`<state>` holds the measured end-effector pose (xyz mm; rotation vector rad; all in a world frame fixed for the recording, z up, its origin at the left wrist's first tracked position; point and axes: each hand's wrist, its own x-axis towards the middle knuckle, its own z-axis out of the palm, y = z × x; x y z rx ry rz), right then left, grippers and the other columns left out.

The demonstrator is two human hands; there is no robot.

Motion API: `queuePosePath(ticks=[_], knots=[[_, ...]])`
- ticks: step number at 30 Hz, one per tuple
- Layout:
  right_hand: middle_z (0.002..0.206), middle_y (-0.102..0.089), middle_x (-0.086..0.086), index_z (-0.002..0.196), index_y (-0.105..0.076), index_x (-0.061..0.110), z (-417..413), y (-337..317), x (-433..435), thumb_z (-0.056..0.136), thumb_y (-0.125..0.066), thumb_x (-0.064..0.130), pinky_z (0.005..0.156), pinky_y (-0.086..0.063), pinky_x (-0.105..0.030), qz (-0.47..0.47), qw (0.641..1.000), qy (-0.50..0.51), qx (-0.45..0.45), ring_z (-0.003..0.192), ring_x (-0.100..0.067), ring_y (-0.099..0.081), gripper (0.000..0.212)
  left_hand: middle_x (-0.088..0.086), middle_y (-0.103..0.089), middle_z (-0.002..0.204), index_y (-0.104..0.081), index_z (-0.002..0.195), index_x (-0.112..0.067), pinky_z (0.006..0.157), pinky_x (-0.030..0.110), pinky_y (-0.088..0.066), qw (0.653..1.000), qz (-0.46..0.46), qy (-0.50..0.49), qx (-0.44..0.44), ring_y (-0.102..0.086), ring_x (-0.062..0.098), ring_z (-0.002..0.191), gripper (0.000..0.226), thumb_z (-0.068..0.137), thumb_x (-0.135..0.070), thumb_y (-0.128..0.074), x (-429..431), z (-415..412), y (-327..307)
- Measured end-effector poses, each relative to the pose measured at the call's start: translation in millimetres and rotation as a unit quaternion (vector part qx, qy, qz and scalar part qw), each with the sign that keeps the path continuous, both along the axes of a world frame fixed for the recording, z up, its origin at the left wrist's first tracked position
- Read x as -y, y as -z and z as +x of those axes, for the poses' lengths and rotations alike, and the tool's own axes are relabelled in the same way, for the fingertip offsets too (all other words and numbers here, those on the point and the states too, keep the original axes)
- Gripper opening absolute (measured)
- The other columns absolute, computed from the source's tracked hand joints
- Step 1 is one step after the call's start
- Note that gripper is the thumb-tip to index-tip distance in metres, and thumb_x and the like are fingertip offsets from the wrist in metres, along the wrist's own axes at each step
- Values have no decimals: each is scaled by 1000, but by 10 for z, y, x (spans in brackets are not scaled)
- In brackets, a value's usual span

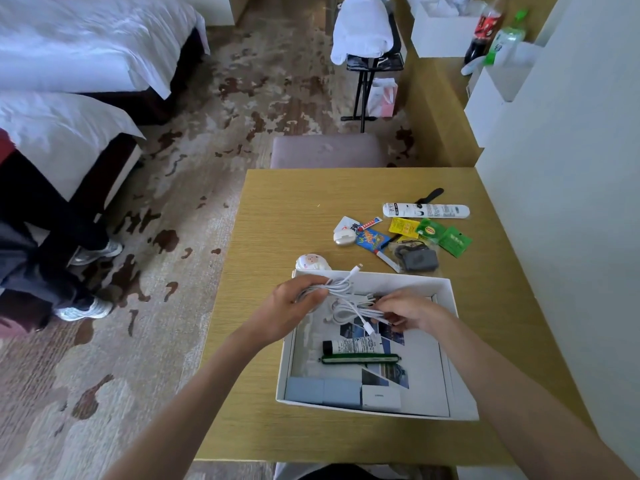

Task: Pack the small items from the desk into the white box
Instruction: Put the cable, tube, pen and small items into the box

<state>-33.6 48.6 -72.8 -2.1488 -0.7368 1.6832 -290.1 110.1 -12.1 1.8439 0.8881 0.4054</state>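
Both hands are working over the white box (450, 299), which is sitting open on the wooden surface (284, 216). The left hand (294, 306) is hovering above the box's far left corner, its grip closed around one end of a bundle of white cables (346, 296). The right hand (408, 311) is hanging above the box's far half, its grip pinching the other end of the same bundle, so the cables are stretching between the two hands just above the box, with loose plugs dangling toward its inside.

Inside the box, a white tube with a black cap (353, 346) is lying near the middle, a dark green pen-like item (360, 358) is lying just beside it on the near side, and pale blue and white small cartons (343, 393) are lining the near wall.

Beyond the box's far wall, loose things are lying on the surface: a round white case with a cartoon face (311, 262) touching the far left corner, a long white tube (426, 210), yellow and green sachets (433, 233), and a grey pouch (417, 259) near the far right side.
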Motion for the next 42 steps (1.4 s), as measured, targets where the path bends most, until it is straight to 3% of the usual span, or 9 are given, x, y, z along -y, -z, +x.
queuePosePath(ticks=[7, 11, 13, 16, 21, 26, 29, 34, 42], knots=[[69, -74, 2, 84, -76, 17, -21, 3, -12, 78, -79, 30, 57, -55, -24, 16, 1000, -7, -17, 64, -12, -67, 15, -7, -67, 110, -62, 119, -29, 83, 19, -48, 1000, -12, -9, -20, -61, 2, 99, 34, 91, -47, -52, -47, 51, -2], [63, -67, 4, 70, -68, 16, -109, 59, -32, 87, -69, 38, 55, -53, -26, 123, 989, -15, 83, 61, -14, -66, 28, -10, -67, 110, -63, 117, -29, 87, 25, -49, 999, 4, -3, -50, -60, 3, 102, 28, 93, -41, -52, -31, 105, 53], [66, -61, -1, 70, -63, 13, -152, 90, 50, 92, -58, 43, 56, -45, -30, 178, 947, -130, 232, 60, -17, -59, 38, -7, -68, 105, -63, 116, -27, 84, 29, -51, 999, 7, -15, -44, -63, 7, 97, 28, 93, -41, -53, -18, 128, 74], [88, -59, 3, 86, -65, 20, -190, 82, 253, 89, -60, 39, 63, -47, -31, 287, 860, -193, 375, 79, -16, -58, 20, -3, -69, 100, -64, 113, -26, 80, 30, -51, 999, 6, -34, -32, -64, 12, 93, 27, 93, -39, -54, -18, 142, 104], [117, -53, 1, 116, -68, 18, -201, 138, 347, 77, -74, 20, 83, -51, -31, 321, 819, -317, 355, 115, -15, -48, 40, -2, -70, 99, -65, 112, -26, 79, 35, -52, 999, 11, -28, -35, -64, 14, 90, 26, 93, -40, -54, -30, 128, 151], [99, -62, -5, 92, -76, 14, -192, 147, 241, 69, -79, 4, 72, -53, -37, 422, 745, -314, 411, 99, -27, -59, 25, -10, -69, 101, -64, 112, -29, 79, 28, -53, 998, 17, -23, -48, -63, 3, 91, 26, 92, -42, -54, -34, 141, 181], [110, -66, -4, 97, -75, 14, -227, 189, 215, 69, -80, 7, 80, -53, -37, 449, 714, -341, 415, 106, -26, -60, 29, -11, -69, 104, -64, 113, -30, 80, 19, -51, 999, 10, -21, -47, -62, 1, 96, 26, 92, -43, -54, -25, 142, 188], [108, -70, 1, 102, -73, 17, -198, 237, 174, 83, -69, 20, 95, -47, -35, 422, 711, -370, 424, 105, -22, -62, 20, -7, -69, 107, -63, 115, -29, 81, 25, -52, 997, 29, -18, -67, -63, 6, 95, 27, 92, -40, -55, -19, 140, 210], [88, -64, -2, 86, -71, 15, -133, 247, 241, 77, -75, 29, 74, -50, -38, 357, 750, -305, 465, 89, -26, -63, 17, -3, -65, 112, -60, 119, -18, 88, 33, -49, 989, 124, 9, -83, -58, 13, 103, 29, 94, -31, -55, 17, 79, 189]])
